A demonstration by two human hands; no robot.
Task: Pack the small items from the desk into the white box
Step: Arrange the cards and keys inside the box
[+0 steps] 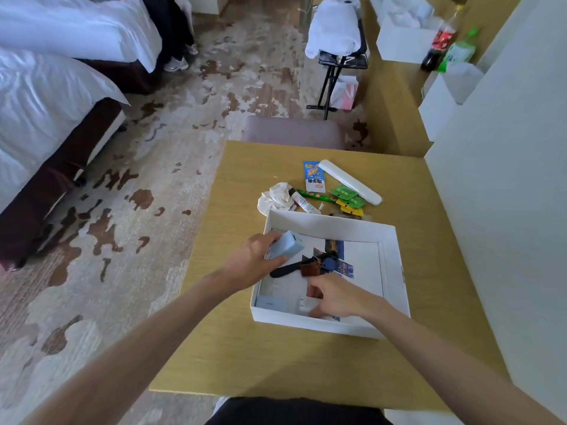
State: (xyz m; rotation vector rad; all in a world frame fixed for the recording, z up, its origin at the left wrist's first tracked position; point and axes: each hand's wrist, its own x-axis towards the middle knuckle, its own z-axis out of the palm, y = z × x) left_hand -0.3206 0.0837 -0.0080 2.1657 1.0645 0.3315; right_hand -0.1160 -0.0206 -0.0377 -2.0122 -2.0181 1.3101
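Your left hand (256,259) grips a pale blue block (283,248) over the left side of the white box (331,223). Your right hand (334,297) is inside by the front wall, fingers curled — seemingly pinching a small white plug (303,308) — while sachets (348,196) and a white case (349,182) lie just beyond on the desk (276,357)

The wooden desk (276,357) stands on a pale carpet (171,148) mottled with brown patches. Its right side is against a white wall (506,210), and a mauve padded chair (294,131) is drawn up at its far edge. Left of the desk, across the carpet, a near bed (46,118) and a farther bed (76,29) have white bedding over dark bases. Beyond the desk, a black folding rack (329,84) carries white linen, and beyond its far right corner a long wooden counter (395,96) runs along the wall, all in soft, even light.
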